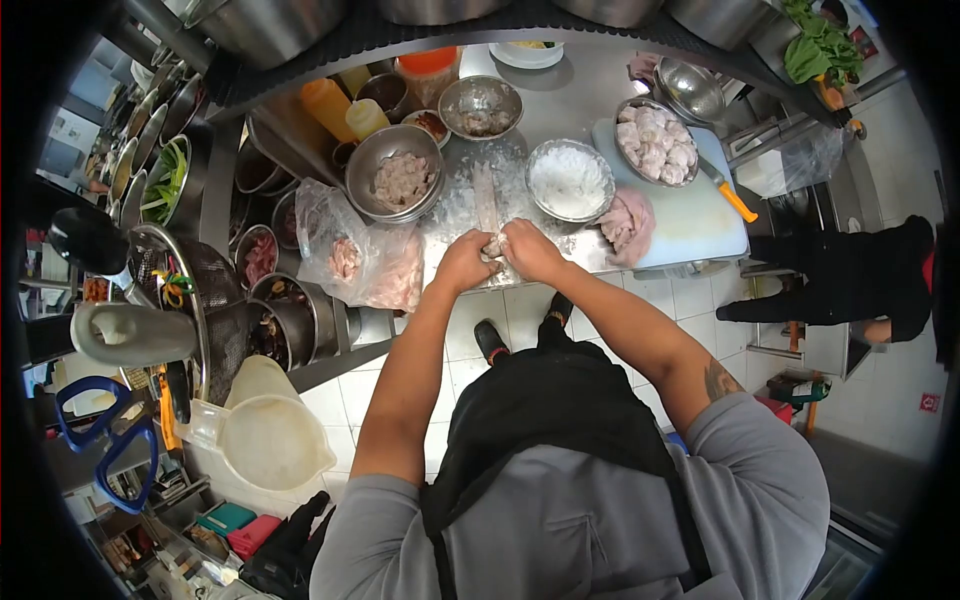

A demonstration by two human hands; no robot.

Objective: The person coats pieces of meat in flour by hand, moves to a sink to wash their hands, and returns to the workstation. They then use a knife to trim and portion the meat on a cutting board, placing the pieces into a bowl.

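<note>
At the front edge of the steel counter, my left hand [467, 262] and my right hand [533, 252] are close together, fingers closed on a small whitish, floury piece [494, 245]. What it is made of I cannot make out. Just beyond it, a pale long strip [485, 190] lies on the flour-dusted steel. To the right stands a bowl of white powder [570, 180]. On the left is a metal bowl of pale minced meat [403, 180], and behind the strip a smaller metal bowl [481, 108] with some floury contents.
A white cutting board [690, 235] on the right bears a bowl of pale floured pieces [657, 140], an orange-handled knife [738, 203] and a pinkish cloth [628, 226]. Plastic bags of meat [390, 275] lie left. A shelf [430, 62] overhangs the back. Another person [860, 280] stands right.
</note>
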